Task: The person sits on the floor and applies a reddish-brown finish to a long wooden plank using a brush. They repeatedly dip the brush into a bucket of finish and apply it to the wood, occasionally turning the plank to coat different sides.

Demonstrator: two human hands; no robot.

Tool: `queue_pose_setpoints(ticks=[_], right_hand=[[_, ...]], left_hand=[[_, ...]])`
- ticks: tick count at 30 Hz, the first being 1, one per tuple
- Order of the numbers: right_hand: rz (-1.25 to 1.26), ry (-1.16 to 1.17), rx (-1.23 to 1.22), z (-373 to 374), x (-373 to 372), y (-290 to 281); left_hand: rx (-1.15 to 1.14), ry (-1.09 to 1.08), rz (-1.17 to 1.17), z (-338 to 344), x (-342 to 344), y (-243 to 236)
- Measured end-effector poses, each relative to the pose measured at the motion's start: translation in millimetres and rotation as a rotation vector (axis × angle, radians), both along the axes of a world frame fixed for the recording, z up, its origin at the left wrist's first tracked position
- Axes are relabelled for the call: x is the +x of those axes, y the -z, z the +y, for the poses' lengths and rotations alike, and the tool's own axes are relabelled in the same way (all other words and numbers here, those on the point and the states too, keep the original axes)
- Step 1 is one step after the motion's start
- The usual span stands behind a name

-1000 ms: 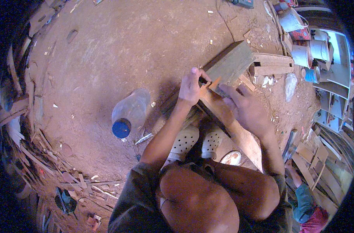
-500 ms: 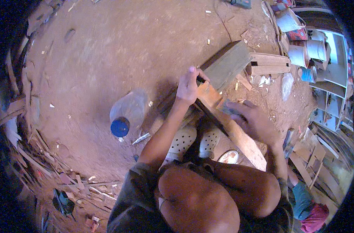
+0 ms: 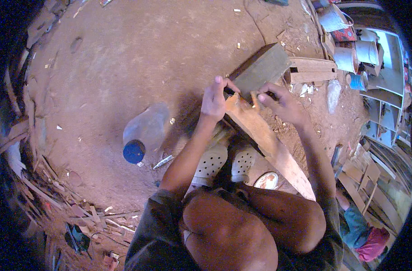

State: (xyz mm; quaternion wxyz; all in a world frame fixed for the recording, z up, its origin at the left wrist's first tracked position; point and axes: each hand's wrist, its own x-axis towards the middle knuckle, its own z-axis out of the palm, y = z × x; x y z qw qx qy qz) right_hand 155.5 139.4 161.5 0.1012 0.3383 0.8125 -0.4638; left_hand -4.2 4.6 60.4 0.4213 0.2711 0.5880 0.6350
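In the head view, a person crouches over a dirt floor (image 3: pixel 115 63), both forearms reaching forward from the lower edge. The left hand (image 3: pixel 213 100) grips the upper end of a long curved wooden piece (image 3: pixel 264 140), its fingers (image 3: pixel 218 81) curled narrow around a dark tool handle pressed against the wood. The right hand (image 3: pixel 283 103) meets the same end from the other side, fingers pinched close on something small and dark; what it is cannot be told. The wooden piece slants down to the right past 2 white perforated shoes (image 3: pixel 224 163) and leans on a grey-green block (image 3: pixel 260 70). A clear plastic bottle (image 3: pixel 145 131) with a blue cap lies on the floor to the left.
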Motion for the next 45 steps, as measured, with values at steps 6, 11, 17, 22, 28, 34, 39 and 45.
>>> queue_pose_setpoints(ticks=[6,11,17,22,28,34,39,45], right_hand=[[0.059,-0.066,0.134,2,-19,23],[0.037,-0.304,0.444,9,-26,24],[-0.045,-0.263,0.688,28,-13,6],[-0.136,0.131,0.389,19,-8,-27],[-0.024,-0.118,0.414,-27,-15,-54],[-0.129,-0.219,0.408,-62,-28,-65],[-0.295,-0.269,0.367,-69,-43,-64],[-0.239,-0.299,0.432,-66,-34,-51]], left_hand=[[0.007,-0.017,-0.014,0,2,3],[0.043,-0.031,0.012,-1,1,9],[0.002,0.031,0.03,0,1,6],[0.041,0.019,0.013,1,3,16],[0.004,0.014,-0.076,-4,-1,5],[-0.002,-0.009,-0.18,0,4,10],[-0.003,0.009,-0.203,-3,2,19],[-0.008,0.058,-0.107,0,0,1]])
